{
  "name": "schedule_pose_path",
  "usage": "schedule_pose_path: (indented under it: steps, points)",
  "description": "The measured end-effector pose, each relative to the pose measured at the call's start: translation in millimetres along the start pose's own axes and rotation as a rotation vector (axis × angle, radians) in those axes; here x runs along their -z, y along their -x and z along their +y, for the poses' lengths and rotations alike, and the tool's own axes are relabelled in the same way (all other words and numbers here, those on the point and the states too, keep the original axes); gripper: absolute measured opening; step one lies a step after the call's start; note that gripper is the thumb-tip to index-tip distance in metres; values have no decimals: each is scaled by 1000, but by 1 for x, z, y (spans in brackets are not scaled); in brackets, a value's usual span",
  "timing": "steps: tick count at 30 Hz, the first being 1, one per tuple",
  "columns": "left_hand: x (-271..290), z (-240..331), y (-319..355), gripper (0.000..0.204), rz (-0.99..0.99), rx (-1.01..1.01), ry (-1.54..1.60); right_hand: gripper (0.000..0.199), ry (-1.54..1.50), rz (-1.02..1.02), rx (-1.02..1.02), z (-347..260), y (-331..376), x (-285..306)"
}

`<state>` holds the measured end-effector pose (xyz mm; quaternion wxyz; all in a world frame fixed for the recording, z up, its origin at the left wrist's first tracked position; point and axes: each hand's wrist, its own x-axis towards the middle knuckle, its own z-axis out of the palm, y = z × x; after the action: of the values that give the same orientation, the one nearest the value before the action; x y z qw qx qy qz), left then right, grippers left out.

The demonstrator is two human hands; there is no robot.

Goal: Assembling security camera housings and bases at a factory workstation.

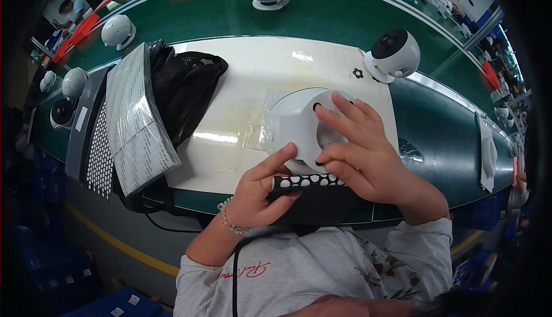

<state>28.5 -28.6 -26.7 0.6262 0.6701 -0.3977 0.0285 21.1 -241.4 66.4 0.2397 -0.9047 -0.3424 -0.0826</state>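
Fingers of the right hand [368, 156] lay spread on the white housing [299, 118]; at seven o'clock, the left hand [259, 193] pinched a dotted black strip [307, 182].

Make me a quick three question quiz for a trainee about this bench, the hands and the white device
1. True or false: the right hand rests on the white round device.
2. What does the left hand hold? A) a black strip with white dots B) a screwdriver C) a red bin
3. Fill in: the stack of wrapped sheets lies to the person's ____ on the white mat.

Key: 1 true; 2 A; 3 left.
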Motion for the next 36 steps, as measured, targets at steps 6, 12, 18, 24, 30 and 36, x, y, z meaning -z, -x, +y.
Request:
schedule_pose_path:
  steps: [6, 12, 18, 24, 30, 36]
  points:
    - [2, 3, -2, 28, 6, -20, -40, 25, 278, 31, 100, -15, 14, 5]
    - [-2, 2, -1, 27, 55, -45, -16, 23, 232, 229, 228, -17, 13, -14]
    - [-4, -1, -2, 18, 73, -85, -4, 12, 326, 340, 534, -7, 24, -23]
    - [-1, -4, 3, 9, 16, 24, 4, 6, -193, 349, -158, 18, 33, -9]
    - [-2, -3, 0, 7, 28, -3, -1, 4, -236, 276, -198, 20, 34, -11]
    - [-5, -2, -1, 7, 53, 2, 17, 6, -313, 297, -219, 21, 35, -8]
